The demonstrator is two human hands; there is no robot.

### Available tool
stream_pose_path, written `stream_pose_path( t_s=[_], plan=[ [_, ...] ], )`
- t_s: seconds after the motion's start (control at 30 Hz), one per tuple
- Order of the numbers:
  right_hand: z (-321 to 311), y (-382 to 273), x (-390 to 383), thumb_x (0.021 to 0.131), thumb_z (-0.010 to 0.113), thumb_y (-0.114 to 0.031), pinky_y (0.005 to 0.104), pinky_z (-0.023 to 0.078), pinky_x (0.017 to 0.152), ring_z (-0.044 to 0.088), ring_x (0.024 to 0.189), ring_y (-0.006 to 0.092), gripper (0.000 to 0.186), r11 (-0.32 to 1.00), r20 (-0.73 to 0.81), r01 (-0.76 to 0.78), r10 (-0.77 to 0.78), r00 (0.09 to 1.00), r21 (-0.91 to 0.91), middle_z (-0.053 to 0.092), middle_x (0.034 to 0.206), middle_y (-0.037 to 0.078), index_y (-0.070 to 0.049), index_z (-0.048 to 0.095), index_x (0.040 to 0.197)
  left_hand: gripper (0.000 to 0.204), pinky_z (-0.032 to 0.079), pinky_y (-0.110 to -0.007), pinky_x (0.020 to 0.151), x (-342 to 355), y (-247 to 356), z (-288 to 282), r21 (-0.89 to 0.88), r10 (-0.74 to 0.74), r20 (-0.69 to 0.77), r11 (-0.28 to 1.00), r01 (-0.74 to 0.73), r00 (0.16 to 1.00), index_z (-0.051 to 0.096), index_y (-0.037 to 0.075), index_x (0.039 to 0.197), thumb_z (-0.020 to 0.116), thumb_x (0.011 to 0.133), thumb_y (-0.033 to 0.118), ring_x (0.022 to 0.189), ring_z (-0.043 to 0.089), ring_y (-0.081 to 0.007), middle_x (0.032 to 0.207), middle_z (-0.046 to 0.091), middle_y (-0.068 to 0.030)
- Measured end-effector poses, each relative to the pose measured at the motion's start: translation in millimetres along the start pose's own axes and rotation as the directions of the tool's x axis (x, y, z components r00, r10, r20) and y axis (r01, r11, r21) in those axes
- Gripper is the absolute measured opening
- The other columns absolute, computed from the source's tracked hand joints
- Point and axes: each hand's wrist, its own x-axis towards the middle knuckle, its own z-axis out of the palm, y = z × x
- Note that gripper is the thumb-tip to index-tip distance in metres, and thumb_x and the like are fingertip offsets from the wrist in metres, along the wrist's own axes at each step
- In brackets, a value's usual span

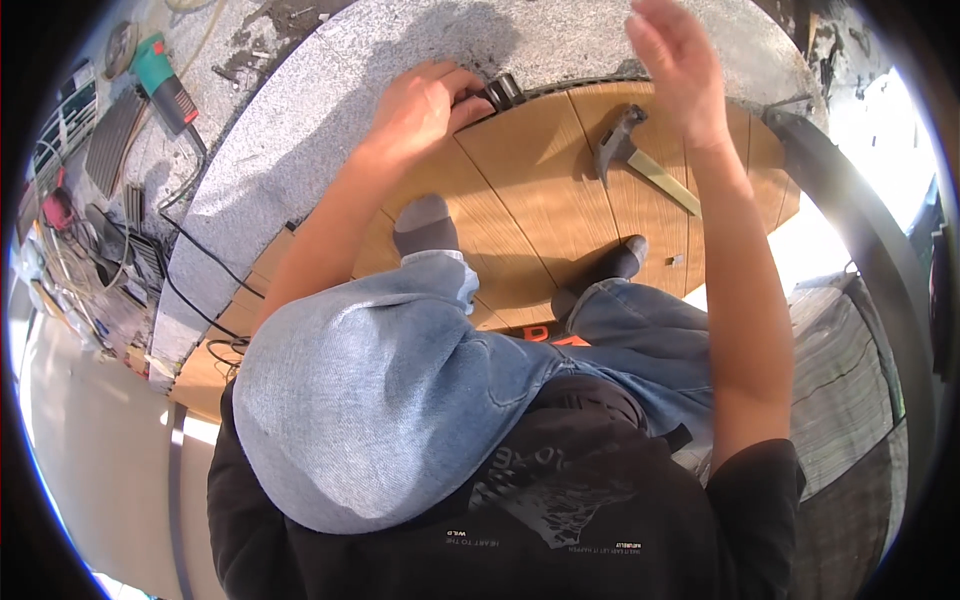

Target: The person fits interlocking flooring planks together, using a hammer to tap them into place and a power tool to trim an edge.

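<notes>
My left hand point(425, 105) is at the far edge of the wood-look panel floor point(520, 190), thumb and fingers closed around a small dark piece point(474, 97). Just right of them, a short shiny black cylindrical part point(508, 90) sits against the same edge. My right hand point(685, 75) is raised over the far right of the panels, its fingers stretched out and holding nothing. Between my arms lies a claw hammer point(648, 165) with a pale handle, its head toward the far edge.
Rough grey concrete point(300, 120) borders the panels. At the far left lies a teal and black angle grinder point(165, 85) with a black cable point(190, 250), near dark strips point(115, 140). A dark curved metal bar point(850, 190) stands on the right. My feet rest on the panels.
</notes>
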Motion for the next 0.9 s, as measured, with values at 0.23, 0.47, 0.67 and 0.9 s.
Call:
stream_pose_path(
  t_s=[0.23, 0.47, 0.67, 0.9],
  plan=[
    [-39.7, 80.1, -123.9, 0.091, 0.078, -0.023, 0.0469, 0.052, 0.088, 0.061, 0.107, 0.0388, 0.045, 0.616, 0.239, 0.164, 0.042, 0.97, -0.771, 0.064, 0.115, 0.017, -0.004, 0.057, 0.125, 0.015, 0.057, -0.034, 0.074, -39.5, -23.4, -22.0, -0.084, -0.237, -0.27, 0.971, 0.223, 0.933, 0.074, 0.008, 0.108, 0.071, 0.098, 0.019, 0.086, 0.069, -0.0231, 0.099, 0.073, -0.0089],
    [-46.4, 115.3, -133.5, 0.092, 0.077, -0.021, 0.0466, 0.052, 0.089, 0.06, 0.107, 0.0389, 0.045, 0.478, 0.345, 0.261, 0.095, 0.934, -0.839, 0.062, 0.118, 0.017, -0.003, 0.056, 0.127, 0.012, 0.054, -0.036, 0.07, -141.7, -41.4, -19.6, -0.149, -0.52, -0.473, 0.843, 0.518, 0.711, 0.075, 0.008, 0.105, 0.072, 0.094, 0.01, 0.074, 0.064, -0.0226, 0.088, 0.071, -0.0091],
    [-41.2, 92.0, -99.6, 0.096, 0.071, -0.015, 0.0491, 0.051, 0.089, 0.058, 0.103, 0.0433, 0.043, 0.502, 0.44, 0.523, -0.283, 0.852, -0.689, 0.059, 0.115, 0.023, 0.001, 0.053, 0.131, 0.019, 0.051, -0.045, 0.072, -163.8, -60.8, 11.3, 0.089, -0.312, -0.608, 0.887, 0.453, 0.73, 0.064, 0.01, 0.11, 0.068, 0.092, 0.005, 0.082, 0.063, -0.0352, 0.091, 0.068, -0.0104],
    [19.5, 44.1, 39.0, 0.096, 0.071, -0.01, 0.0503, 0.05, 0.095, 0.058, 0.11, 0.0423, 0.043, 0.368, 0.582, 0.741, -0.46, 0.67, -0.561, 0.06, 0.121, 0.021, 0.0, 0.052, 0.134, 0.019, 0.052, -0.044, 0.073, -166.7, -63.5, 12.7, 0.125, -0.246, -0.623, 0.905, 0.406, 0.742, 0.064, 0.012, 0.11, 0.065, 0.093, 0.006, 0.085, 0.064, -0.0326, 0.093, 0.068, -0.0075]
  ],
)
